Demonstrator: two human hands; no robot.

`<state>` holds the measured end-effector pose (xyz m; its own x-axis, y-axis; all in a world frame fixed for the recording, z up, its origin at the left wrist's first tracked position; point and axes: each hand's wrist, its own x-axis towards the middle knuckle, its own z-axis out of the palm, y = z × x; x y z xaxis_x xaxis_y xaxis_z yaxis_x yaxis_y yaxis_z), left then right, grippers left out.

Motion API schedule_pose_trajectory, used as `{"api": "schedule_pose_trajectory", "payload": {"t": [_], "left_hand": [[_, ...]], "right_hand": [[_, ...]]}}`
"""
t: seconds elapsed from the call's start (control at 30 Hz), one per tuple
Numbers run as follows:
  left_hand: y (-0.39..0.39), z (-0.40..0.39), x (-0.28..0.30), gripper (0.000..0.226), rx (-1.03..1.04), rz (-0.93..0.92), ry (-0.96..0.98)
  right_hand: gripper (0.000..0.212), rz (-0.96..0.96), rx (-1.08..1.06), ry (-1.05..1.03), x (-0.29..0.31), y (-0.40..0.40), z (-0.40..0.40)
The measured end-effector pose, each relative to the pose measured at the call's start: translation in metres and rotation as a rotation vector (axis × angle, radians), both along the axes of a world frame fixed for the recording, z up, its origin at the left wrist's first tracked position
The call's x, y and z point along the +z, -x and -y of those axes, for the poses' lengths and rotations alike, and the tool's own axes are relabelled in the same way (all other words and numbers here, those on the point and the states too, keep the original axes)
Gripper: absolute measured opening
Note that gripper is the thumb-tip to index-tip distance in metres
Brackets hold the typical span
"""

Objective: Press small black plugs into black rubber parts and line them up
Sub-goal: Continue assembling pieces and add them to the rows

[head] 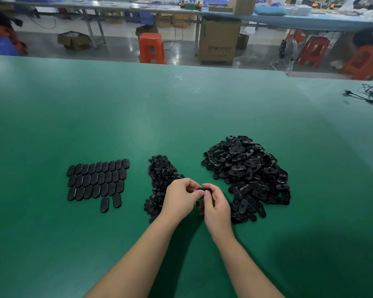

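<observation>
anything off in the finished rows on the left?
Mostly tidy. The finished rows skew diagonally, and the two newest parts sit staggered, apart from the grid. Both hands hold one rubber part.

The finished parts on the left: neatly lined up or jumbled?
Lined up: the finished parts lie flat in three tidy rows, plus two starting a fourth.
</observation>
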<state>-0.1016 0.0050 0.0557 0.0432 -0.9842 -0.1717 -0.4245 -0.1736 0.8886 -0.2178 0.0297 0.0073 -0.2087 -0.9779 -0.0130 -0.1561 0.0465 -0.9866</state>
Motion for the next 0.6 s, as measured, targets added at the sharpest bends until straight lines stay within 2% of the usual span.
{"api": "schedule_pose_trajectory", "payload": {"t": [0.3, 0.6], "left_hand": [[0.0025, -0.0026, -0.0038, 0.007, 0.028, 0.048, -0.012], [0.0082, -0.0035, -0.0059, 0.009, 0.056, 0.081, -0.014]], "right_hand": [[0.023, -0.022, 0.018, -0.015, -0.0027, 0.0008, 0.0016], [0.018, 0.053, 0.024, -0.023, -0.0022, 0.0022, 0.0004]]}}
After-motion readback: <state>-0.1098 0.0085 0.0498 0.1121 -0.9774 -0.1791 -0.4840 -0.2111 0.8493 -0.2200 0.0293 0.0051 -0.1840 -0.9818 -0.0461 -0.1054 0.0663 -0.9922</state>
